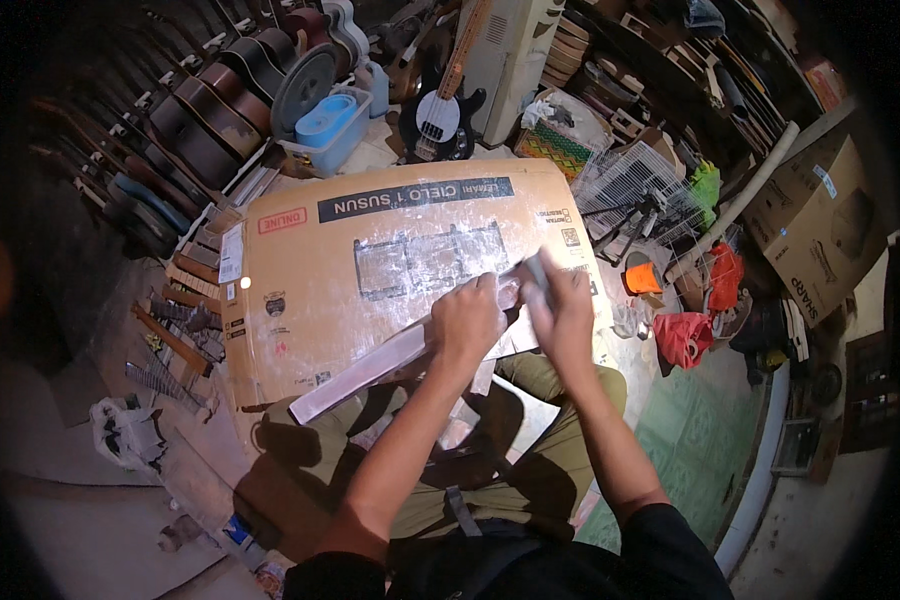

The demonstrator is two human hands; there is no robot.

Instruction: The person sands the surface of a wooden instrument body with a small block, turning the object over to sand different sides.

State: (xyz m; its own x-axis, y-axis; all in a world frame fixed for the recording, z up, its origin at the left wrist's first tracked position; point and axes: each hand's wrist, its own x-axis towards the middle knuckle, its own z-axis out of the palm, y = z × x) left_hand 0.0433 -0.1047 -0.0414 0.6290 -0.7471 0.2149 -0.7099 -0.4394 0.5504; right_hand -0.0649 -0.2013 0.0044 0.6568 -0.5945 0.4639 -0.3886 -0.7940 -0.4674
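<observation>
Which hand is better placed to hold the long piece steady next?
Left hand, I think: it grips the long piece, while the right hand, blurred, is near its upper end.

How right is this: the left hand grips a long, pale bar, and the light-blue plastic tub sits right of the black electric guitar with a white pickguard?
One slip: in the head view, the light-blue plastic tub sits left of that black electric guitar. The left hand does grip the long, pale bar.
</observation>
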